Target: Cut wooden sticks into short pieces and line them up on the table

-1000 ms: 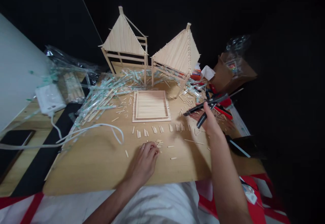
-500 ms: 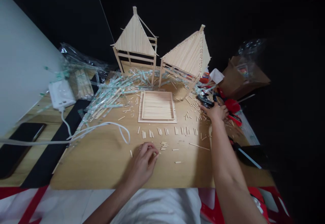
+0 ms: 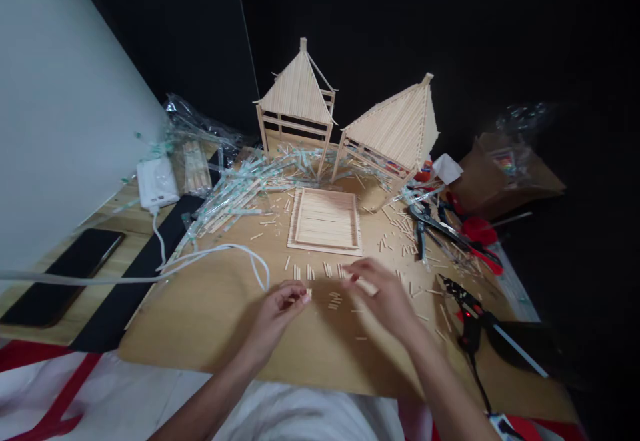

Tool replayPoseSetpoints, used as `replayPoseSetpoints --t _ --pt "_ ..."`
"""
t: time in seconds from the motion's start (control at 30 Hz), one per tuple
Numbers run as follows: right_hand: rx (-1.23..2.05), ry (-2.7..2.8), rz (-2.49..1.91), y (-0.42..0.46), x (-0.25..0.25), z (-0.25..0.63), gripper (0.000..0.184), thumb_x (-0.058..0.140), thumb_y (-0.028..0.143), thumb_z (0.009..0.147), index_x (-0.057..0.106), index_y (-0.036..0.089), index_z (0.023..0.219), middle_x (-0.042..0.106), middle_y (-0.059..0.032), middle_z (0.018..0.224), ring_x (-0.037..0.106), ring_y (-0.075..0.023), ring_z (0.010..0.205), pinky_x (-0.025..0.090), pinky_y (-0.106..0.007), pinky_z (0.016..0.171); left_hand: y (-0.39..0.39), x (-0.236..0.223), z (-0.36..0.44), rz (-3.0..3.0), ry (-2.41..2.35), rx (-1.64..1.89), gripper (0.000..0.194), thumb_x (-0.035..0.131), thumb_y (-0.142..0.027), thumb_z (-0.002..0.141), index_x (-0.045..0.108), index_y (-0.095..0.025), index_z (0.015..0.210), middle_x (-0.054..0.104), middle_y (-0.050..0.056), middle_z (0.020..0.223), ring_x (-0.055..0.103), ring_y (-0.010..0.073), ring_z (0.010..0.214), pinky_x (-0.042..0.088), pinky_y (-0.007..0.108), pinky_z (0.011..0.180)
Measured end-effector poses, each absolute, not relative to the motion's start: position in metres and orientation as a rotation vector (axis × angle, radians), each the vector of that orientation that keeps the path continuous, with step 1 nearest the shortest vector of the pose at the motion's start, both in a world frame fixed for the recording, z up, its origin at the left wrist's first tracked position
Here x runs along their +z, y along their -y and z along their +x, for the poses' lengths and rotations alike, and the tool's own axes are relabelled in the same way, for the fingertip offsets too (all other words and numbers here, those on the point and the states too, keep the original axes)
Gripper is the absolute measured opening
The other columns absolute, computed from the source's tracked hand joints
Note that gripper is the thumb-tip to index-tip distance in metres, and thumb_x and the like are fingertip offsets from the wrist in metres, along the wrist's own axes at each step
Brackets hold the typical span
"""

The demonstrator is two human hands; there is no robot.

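My left hand is closed in a pinch on a few short wooden stick pieces, low over the front of the table. My right hand hovers over a row of short cut sticks, its fingers apart and nothing visible in them. Between the hands lies a small cluster of cut sticks. Behind them rests a shallow square tray made of sticks. A pair of pliers lies to the right, and near it a black glue gun with a lit red light.
Two stick-built hut models with peaked roofs, a left one and a right one, stand at the back. Plastic-wrapped sticks pile up at left. A white cable, a power bank and a phone lie left; a cardboard box is right.
My right hand has left the pliers at the right and come back to the stick row. My left hand has lifted slightly with its stick pieces. The view has shifted.
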State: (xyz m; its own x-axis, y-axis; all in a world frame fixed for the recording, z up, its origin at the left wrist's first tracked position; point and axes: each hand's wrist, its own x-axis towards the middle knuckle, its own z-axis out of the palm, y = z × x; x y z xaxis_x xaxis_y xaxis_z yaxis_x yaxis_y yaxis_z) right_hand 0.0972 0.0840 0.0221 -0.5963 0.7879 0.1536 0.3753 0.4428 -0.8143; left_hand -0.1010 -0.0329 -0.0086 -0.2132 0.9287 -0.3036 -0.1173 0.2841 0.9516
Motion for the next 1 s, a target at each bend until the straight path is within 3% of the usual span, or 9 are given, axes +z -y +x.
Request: replayPoseSetpoints --t 0.1,0.43,0.6,0.73,0.87,1.0 --pt "1.145 2.286 -0.782 -0.04 0.015 0.061 0.03 0.06 0.035 0.082 0.062 0.034 0.112 0.064 -0.0052 0.097 0.059 -0.0215 0.087 0.048 -0.036 0.076 0.039 -0.003 -0.101 0.702 -1.32 1.166 0.021 0.06 -0.037 0.08 0.064 -0.016 0.083 0.061 0.002 0.084 0.053 0.0157 0.08 0.039 0.024 0.073" --pt "1.179 2.47 -0.649 -0.052 0.008 0.038 0.014 0.059 0.033 0.083 0.064 0.024 0.093 0.061 -0.0039 0.084 0.057 -0.0173 0.077 0.045 -0.031 0.07 0.049 -0.018 -0.118 0.661 -1.253 1.059 0.026 0.061 -0.039 0.078 0.066 -0.014 0.084 0.059 0.001 0.075 0.047 0.0119 0.065 0.035 0.021 0.06" --pt "0.946 2.576 -0.834 -0.07 -0.003 0.026 0.015 0.069 0.028 0.075 0.063 0.023 0.088 0.06 -0.0013 0.079 0.055 -0.017 0.075 0.04 -0.03 0.07 0.042 -0.029 -0.134 1.096 -1.567 1.195 0.026 0.051 -0.035 0.085 0.064 -0.018 0.099 0.057 0.007 0.105 0.055 0.0169 0.087 0.044 0.028 0.075" --pt "0.762 2.63 -0.92 -0.08 -0.016 0.014 0.017 0.072 0.027 0.071 0.066 0.022 0.086 0.059 -0.0035 0.085 0.052 -0.0205 0.084 0.036 -0.032 0.076 0.029 -0.036 -0.15 1.656 -1.829 1.022 0.036 0.057 -0.023 0.082 0.054 -0.025 0.118 0.052 0.006 0.114 0.049 0.0217 0.107 0.04 0.037 0.091" --pt "0.725 2.639 -0.942 -0.084 -0.021 0.008 0.021 0.074 0.03 0.07 0.067 0.023 0.089 0.058 -0.0034 0.087 0.051 -0.0205 0.088 0.034 -0.032 0.078 0.014 -0.052 -0.158 1.868 -1.959 0.883 0.051 0.075 -0.023 0.068 0.057 -0.026 0.115 0.05 0.006 0.11 0.046 0.0253 0.104 0.04 0.041 0.09" --pt "0.72 2.662 -0.94 -0.087 -0.022 0.008 0.023 0.076 0.028 0.068 0.068 0.024 0.089 0.059 -0.0026 0.087 0.051 -0.0202 0.089 0.034 -0.03 0.078 0.006 -0.064 -0.163 1.875 -1.966 0.896 0.053 0.08 -0.029 0.062 0.061 -0.028 0.111 0.049 0.006 0.11 0.047 0.0248 0.101 0.04 0.041 0.088"
